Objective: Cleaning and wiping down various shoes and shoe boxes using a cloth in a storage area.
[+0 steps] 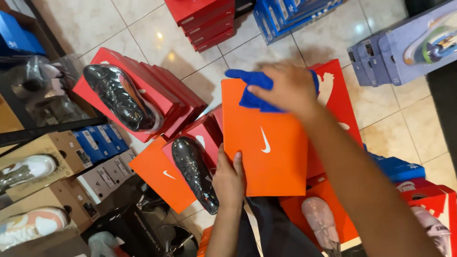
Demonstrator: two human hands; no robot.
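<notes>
My left hand (229, 178) grips the lower left edge of an orange shoe box (271, 157) and holds it up in front of me. My right hand (285, 88) presses a blue cloth (250, 97) against the top of that box. The right hand and cloth look slightly blurred. Just left of the box lies a black plastic-wrapped shoe (195, 173) on another orange box (162, 176).
Red shoe boxes (157, 85) carry a second wrapped dark shoe (121, 97) at the left. Blue boxes (285, 14), more red boxes (207, 21) and grey-blue boxes (404, 47) stand on the tiled floor (143, 24). Brown boxes with pale shoes (33, 223) stack at far left.
</notes>
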